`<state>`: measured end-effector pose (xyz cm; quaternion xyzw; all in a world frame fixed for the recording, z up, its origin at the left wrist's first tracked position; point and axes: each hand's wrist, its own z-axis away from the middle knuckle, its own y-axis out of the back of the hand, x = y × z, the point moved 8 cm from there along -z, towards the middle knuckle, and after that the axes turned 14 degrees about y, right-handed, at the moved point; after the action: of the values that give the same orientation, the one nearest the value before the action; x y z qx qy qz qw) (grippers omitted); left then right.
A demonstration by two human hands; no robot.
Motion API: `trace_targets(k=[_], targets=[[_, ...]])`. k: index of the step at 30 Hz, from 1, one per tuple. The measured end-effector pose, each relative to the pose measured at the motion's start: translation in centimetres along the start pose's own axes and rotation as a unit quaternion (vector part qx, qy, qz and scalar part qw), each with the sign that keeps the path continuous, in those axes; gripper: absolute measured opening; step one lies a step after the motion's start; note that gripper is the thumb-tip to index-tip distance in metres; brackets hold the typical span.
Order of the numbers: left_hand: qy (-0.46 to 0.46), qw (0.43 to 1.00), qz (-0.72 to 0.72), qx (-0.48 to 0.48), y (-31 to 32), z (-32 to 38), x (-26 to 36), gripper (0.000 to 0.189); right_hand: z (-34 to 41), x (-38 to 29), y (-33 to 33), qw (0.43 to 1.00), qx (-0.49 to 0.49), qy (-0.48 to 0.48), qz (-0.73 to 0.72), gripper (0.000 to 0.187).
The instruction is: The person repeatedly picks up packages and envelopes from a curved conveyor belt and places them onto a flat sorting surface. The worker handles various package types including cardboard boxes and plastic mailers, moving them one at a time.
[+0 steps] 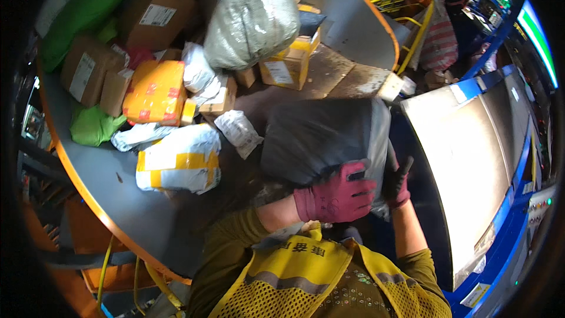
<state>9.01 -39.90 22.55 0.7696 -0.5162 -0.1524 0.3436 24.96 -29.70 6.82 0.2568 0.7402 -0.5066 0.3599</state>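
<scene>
A large parcel in black plastic wrap (318, 137) lies before me, between the heaped parcels and the lit surface. My left hand (342, 192), in a pink glove, rests spread against its near side. At the parcel's near right edge is my right hand (397, 183), in a pink glove with dark fingers, its thumb apart. Part of that hand's contact with the parcel is hidden. A small white plastic packet (239, 132) lies left of the black parcel, and a white parcel with yellow tape (178, 159) sits farther left.
A grey basin with an orange rim (95, 205) holds cardboard boxes (156, 13), an orange-wrapped parcel (154, 92), green bags (86, 13) and a big translucent sack (256, 17). A brightly lit belt-like surface (463, 159) with blue edging stands at right. A yellow metal frame (426, 31) is beyond.
</scene>
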Motion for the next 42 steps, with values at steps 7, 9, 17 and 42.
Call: trace_targets(k=[7,9,17,42], targets=[[-0.062,0.993,0.052,-0.081,-6.3,1.3,3.4,0.011,3.5,2.9,2.5,0.966,0.237,-0.1,0.03,0.074],[-0.049,0.988,0.027,-0.144,-7.9,1.5,4.0,0.015,2.7,0.2,2.7,0.967,0.201,-0.007,0.156,0.072],[0.635,0.714,-0.011,0.296,1.7,16.8,-18.5,0.07,7.4,-19.6,1.7,0.683,0.212,0.391,0.579,0.111],[0.628,0.586,0.44,0.262,-4.8,4.4,-17.4,0.03,-4.6,-1.6,-5.4,0.986,0.141,0.03,-0.081,0.063]])
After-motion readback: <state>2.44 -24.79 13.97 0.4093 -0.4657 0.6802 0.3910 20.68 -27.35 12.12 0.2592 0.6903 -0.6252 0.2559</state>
